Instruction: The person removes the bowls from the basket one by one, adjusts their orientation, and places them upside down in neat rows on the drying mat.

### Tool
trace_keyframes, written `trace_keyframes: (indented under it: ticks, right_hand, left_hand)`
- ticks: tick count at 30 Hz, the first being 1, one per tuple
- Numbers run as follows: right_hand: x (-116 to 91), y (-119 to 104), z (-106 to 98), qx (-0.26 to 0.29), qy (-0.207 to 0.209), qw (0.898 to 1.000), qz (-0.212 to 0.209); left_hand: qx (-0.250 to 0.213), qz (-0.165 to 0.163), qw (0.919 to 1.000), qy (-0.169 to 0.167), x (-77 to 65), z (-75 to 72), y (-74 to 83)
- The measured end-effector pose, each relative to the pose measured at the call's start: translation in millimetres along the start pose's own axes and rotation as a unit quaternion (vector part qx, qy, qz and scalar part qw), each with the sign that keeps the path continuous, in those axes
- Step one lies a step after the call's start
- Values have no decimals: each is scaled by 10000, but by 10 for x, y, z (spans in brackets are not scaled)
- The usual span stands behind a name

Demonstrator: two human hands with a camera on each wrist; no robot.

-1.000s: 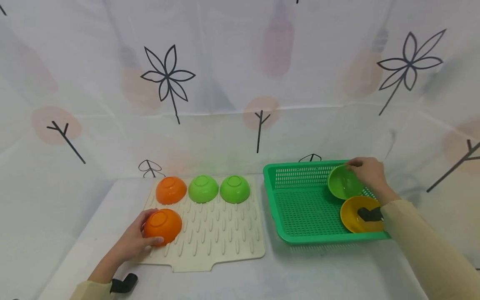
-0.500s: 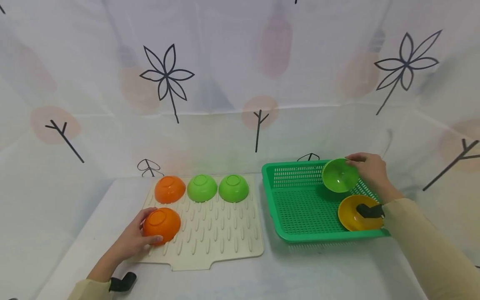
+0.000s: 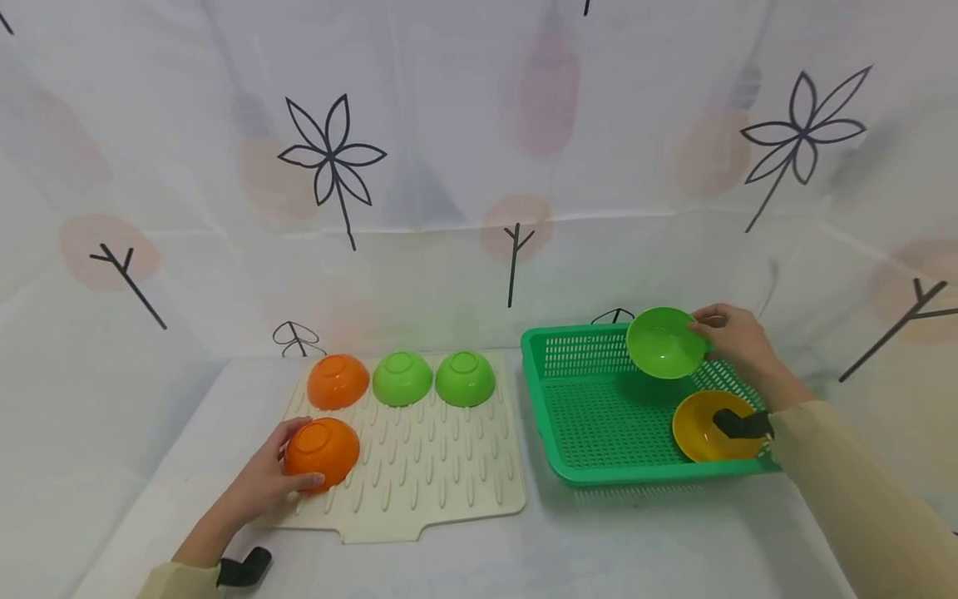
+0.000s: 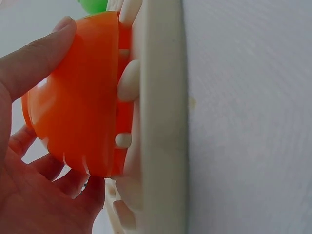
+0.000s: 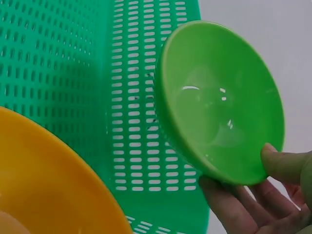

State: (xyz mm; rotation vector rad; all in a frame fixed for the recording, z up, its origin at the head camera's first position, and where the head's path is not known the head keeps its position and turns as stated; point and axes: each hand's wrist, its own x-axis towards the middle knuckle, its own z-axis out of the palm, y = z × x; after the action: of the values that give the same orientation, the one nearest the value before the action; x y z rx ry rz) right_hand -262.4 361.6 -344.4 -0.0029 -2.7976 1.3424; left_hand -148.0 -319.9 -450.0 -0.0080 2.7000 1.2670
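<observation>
My left hand [image 3: 268, 476] grips an orange bowl [image 3: 323, 453] that sits upside down at the near left of the cream drying mat [image 3: 419, 512]. In the left wrist view the thumb lies on one side of that bowl [image 4: 80, 97] and the fingers curl round the other. Over the back of the green basket [image 3: 557, 416], my right hand [image 3: 737, 345] pinches a green bowl [image 3: 666, 343] by its rim, its hollow side facing me. The right wrist view shows the thumb inside the green bowl [image 5: 219, 107] and the fingers beneath.
Behind the held orange bowl, another orange bowl [image 3: 338, 383] and two green bowls, one left [image 3: 402, 379] and one right [image 3: 465, 380], stand inverted in a row. A yellow bowl [image 3: 696, 433] lies in the basket's near right corner. A patterned cloth [image 3: 441, 274] hangs behind.
My right hand has lifted the green bowl up from the basket and shifted it left. The left hand stays on the orange bowl.
</observation>
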Motion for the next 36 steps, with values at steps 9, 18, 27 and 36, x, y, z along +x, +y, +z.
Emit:
trace_keyframes:
  ticks: [9, 18, 27, 36]
  right_hand:
    - [-68, -179, 83, 163, -566, 9983, 8]
    - [-185, -334, 191, 236, -1002, 9946, -150]
    - [-324, -449, 367, 260, -1150, 9925, -330]
    - [-558, -636, 583, 327, -1288, 9903, -408]
  left_hand:
    - [84, -47, 10000, -4, -19, 4, -6]
    - [196, -46, 9998, -21, -49, -24, 59]
    - [179, 275, 9991, 257, -62, -112, 222]
    - [332, 1031, 9928, 503, -71, -103, 547]
